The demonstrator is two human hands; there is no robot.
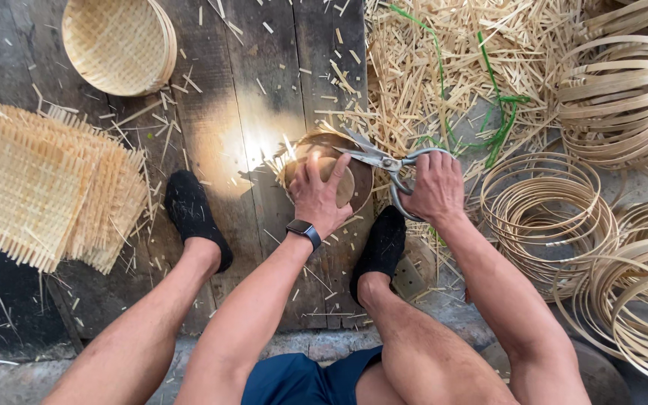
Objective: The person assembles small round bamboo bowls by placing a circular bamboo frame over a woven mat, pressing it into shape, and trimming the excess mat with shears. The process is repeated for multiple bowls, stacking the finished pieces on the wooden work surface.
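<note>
Trimming step in hand, by the look of it: a small round woven basket (pixel 329 174) is pinned to the plank floor (pixel 219 112) betw. 2 black-socked feet. Left hand (pixel 318 196) is spread flat on the basket, fingers wide, nothing gripped. Right hand (pixel 435 187) is closed round the handles of metal shears (pixel 384 159), blades open at the basket's upper right rim where loose strip ends stick out. Next move judged: blades to be closed on protruding ends, basket turned under the palm. Square woven mats (pixel 39 184) stacked at left, bamboo hoops (pixel 541 206) at right, offcuts (pixel 414 67) behind.
</note>
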